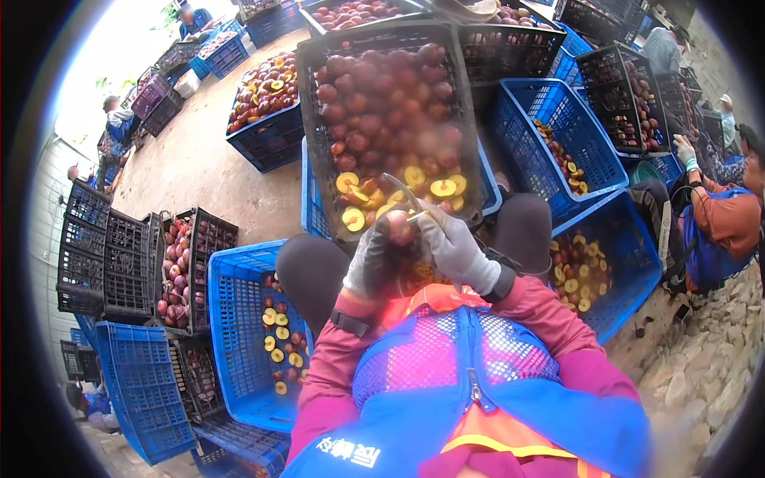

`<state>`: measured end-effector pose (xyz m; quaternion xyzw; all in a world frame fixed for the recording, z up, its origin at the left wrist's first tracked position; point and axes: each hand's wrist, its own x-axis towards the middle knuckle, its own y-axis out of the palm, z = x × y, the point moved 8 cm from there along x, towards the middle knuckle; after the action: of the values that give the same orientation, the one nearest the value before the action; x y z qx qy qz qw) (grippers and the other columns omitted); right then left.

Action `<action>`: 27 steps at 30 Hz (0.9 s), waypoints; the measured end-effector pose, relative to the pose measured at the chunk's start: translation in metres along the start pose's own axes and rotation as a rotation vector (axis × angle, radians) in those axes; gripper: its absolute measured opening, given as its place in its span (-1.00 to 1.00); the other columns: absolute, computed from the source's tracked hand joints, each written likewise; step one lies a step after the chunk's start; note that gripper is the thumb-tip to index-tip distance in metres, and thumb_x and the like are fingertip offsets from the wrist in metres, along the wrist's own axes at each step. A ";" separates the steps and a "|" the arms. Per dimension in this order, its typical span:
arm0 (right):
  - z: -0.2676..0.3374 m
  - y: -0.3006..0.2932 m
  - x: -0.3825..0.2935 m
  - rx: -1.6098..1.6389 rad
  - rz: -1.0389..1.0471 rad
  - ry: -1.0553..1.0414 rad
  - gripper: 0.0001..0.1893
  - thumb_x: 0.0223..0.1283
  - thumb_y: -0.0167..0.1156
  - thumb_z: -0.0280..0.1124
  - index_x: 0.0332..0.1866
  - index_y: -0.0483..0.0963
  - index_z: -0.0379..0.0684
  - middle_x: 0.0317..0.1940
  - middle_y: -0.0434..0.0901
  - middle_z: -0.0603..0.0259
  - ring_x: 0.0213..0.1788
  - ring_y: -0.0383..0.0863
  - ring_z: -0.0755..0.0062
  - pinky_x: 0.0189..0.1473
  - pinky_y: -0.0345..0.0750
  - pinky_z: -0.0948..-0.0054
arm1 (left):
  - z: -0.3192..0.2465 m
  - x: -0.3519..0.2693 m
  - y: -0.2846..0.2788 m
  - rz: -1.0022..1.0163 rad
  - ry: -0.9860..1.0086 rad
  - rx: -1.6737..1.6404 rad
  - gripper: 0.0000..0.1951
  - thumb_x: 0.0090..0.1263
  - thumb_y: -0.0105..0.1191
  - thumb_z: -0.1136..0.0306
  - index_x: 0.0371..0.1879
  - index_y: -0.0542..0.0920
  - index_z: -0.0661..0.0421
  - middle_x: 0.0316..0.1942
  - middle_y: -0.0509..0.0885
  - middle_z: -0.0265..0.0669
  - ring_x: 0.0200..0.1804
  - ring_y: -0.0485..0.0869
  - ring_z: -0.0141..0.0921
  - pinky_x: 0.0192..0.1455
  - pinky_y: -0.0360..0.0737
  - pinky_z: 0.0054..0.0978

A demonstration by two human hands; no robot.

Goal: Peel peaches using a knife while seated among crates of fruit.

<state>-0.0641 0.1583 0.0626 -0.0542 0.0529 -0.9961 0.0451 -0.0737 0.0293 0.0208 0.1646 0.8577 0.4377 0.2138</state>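
Both my hands wear grey-white gloves and meet just above the near edge of a black plastic crate (387, 33). My left hand (372, 260) grips a whole reddish plum (401, 228). In my right hand (451, 242) is a knife with a curved blade (401, 186) and a pale handle end, held against the plum. Red plums (370, 101) fill the far part of the crate. Halved plums with yellow flesh (443, 188) lie in its near part, just beyond my hands. Blur over the crate softens some of the plums.
Blue crates holding some halved plums stand to my left (239, 334), at my right knee (633, 251) and farther right (508, 119). A blue crate heaped with cut plums (263, 143) is ahead. Black crates (83, 251) are stacked leftward. A person in orange (732, 221) sits close on the right.
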 end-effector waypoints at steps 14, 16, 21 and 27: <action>-0.051 -0.015 -0.005 -0.463 -0.114 -0.090 -0.65 0.70 0.05 -0.16 0.30 0.49 -0.19 -0.37 0.74 -0.22 -0.34 0.74 -0.34 -0.28 0.61 -0.17 | 0.017 0.014 -0.017 -0.034 0.181 0.642 -0.61 0.77 0.11 0.00 0.23 0.61 0.09 -0.18 0.57 -0.54 -0.18 0.50 -0.64 -0.11 0.47 -0.67; -0.055 -0.015 -0.005 -0.450 -0.109 -0.120 -0.64 0.70 0.05 -0.14 0.29 0.49 -0.20 -0.40 0.73 -0.20 -0.35 0.74 -0.33 -0.27 0.62 -0.18 | 0.015 0.015 -0.016 -0.087 0.217 0.782 -0.58 0.76 0.10 -0.03 0.24 0.61 0.09 -0.16 0.60 -0.53 -0.18 0.52 -0.62 -0.14 0.50 -0.64; -0.045 -0.012 0.000 -0.616 -0.075 -0.139 -0.60 0.69 0.06 -0.14 0.35 0.42 -0.22 -0.47 0.71 -0.14 -0.42 0.73 -0.31 -0.34 0.62 -0.17 | 0.015 0.017 -0.006 -0.074 0.201 0.598 -0.65 0.78 0.07 0.01 0.18 0.63 0.06 -0.19 0.62 -0.52 -0.25 0.53 -0.63 -0.22 0.53 -0.62; -0.042 -0.023 0.009 -0.982 0.016 -0.238 -0.53 0.65 0.09 -0.11 0.46 0.45 -0.15 -0.57 0.68 -0.01 -0.57 0.71 -0.15 -0.50 0.60 -0.07 | 0.004 0.018 -0.014 -0.225 0.650 1.158 -0.60 0.75 0.12 -0.02 0.12 0.63 0.13 -0.17 0.70 -0.39 -0.20 0.68 -0.45 -0.14 0.65 -0.48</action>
<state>-0.0798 0.1841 0.0243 -0.1820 0.5101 -0.8402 0.0275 -0.0886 0.0329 0.0037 0.0221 0.9866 -0.0903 -0.1337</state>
